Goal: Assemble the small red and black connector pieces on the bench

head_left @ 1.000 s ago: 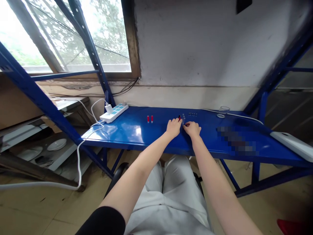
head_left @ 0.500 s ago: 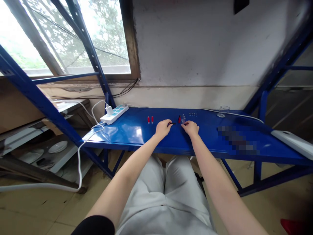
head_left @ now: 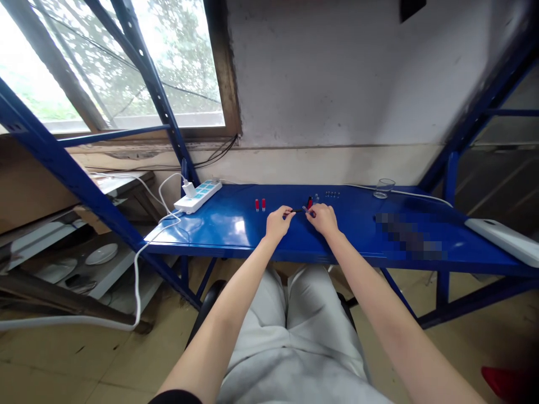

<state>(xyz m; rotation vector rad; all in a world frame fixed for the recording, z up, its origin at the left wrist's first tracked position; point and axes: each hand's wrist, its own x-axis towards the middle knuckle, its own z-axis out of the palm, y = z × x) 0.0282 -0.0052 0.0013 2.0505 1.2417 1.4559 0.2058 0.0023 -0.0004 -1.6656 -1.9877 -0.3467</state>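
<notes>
My left hand (head_left: 278, 222) is closed in a pinch on a small, thin black stick (head_left: 297, 211), which points right. My right hand (head_left: 323, 218) pinches a small clear piece (head_left: 305, 209) at the stick's right end; whether the two touch I cannot tell. Just behind my right fingers is a small red-and-black piece (head_left: 310, 201), partly hidden. Some small clear pieces (head_left: 316, 197) lie beside it. Left of my hands, two short red cylinders with pale ends, one at the left (head_left: 257, 205) and one at the right (head_left: 263, 205), stand side by side.
Several tiny shiny parts (head_left: 332, 194) form a row at the back of the blue table (head_left: 353, 241). A clear glass (head_left: 383, 189) stands at the back right. A blurred-out dark object (head_left: 410, 235) and a white device (head_left: 501, 238) lie right. A white power strip (head_left: 199, 196) is left.
My right hand has moved left from the clear pieces, bringing one small clear piece to the end of the black stick. My left hand stays nearly in place.
</notes>
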